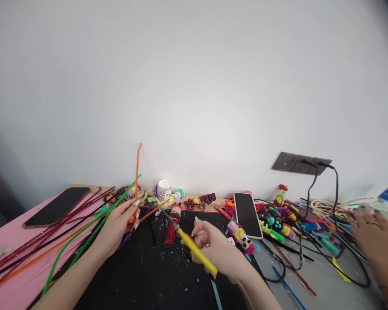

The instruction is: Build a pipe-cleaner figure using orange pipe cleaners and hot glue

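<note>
My left hand is closed, pinching an orange pipe cleaner. One length of it stands up against the wall, and another slants right towards the tool. Closed around yellow-handled pliers, my right hand points their slim metal tip up and left, close to the slanted orange end. Whether the tip touches it I cannot tell. Just behind the pliers lies a dark red, fuzzy wound figure with a pink and green top. A pale blue strip shows below my right hand.
Pipe cleaners lie over a pink sheet at left, beside a dark phone. A white cup stands by the wall. Another phone leans among colourful figures. Black cables hang from an outlet. Another person's hand rests at right.
</note>
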`<state>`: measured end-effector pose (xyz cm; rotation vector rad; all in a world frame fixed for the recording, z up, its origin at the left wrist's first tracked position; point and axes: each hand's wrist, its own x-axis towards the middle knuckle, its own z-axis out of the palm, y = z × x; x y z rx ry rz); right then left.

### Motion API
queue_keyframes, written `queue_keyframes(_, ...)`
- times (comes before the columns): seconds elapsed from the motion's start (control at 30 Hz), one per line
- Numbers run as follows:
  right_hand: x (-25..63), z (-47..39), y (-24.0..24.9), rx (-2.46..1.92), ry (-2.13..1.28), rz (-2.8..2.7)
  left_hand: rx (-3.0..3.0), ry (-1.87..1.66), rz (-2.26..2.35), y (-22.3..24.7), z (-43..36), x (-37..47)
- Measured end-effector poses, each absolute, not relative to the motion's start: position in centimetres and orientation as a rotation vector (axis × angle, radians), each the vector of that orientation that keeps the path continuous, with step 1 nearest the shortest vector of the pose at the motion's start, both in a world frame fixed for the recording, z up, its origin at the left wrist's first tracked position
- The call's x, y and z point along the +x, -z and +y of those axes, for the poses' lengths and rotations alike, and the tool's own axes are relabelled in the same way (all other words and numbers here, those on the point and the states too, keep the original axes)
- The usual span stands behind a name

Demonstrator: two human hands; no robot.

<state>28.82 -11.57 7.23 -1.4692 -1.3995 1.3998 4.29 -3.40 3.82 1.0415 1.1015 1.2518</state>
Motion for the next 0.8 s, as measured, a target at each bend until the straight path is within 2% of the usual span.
queue_keyframes(0.2,29.4,-10.5,-7.0,-1.145,-1.529,-1.161,1.032,-1.040,0.911,-4.0,-4.4,5.5)
queue_keyframes(0.43,26.3,-9.7,-2.8,-1.159,-1.355,-1.045,1.093,-0.634,0.773,-4.0,-6.0,6.9)
queue_keyframes(0.57,24.6,-10.0,-2.1,-1.111,-1.243,-0.946,1.150,-0.425,0.693,-3.5,-6.9,7.9)
queue_keyframes(0.67,24.1,-9.8,-2.4,-1.083,-1.147,-0.932,1.157,-0.394,0.666,-3.4,-7.2,8.3)
queue_keyframes(0.8,24.9,-8.9,-2.8,-1.075,-1.046,-0.852,1.184,-0.573,0.772,-3.1,-6.9,8.3)
